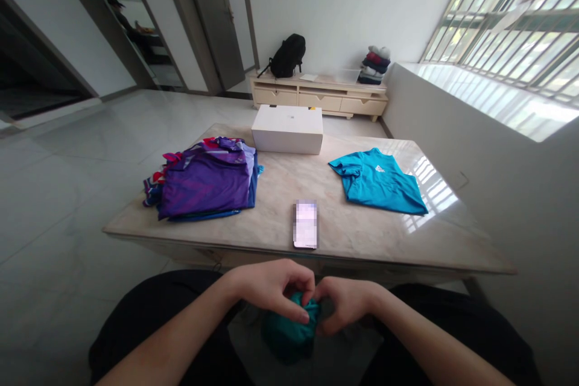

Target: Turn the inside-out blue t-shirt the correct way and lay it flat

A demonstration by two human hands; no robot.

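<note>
The marble surface (362, 235) fills mid-frame, carrying a purple shirt pile (205, 184) at left, a white box (287, 129) at the back, a blue shirt (377, 181) at right and a phone (306, 224) at the near edge. Bottom centre, below that edge, the left hand (271, 286) and right hand (344, 304) each close their grip on a bunched teal cloth (289, 329) over the lap.

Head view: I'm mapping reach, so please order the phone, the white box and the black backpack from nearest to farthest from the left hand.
1. The phone, on the table's near edge, just beyond the left hand.
2. The white box, at the table's far edge.
3. The black backpack, on the low cabinet against the back wall.
</note>
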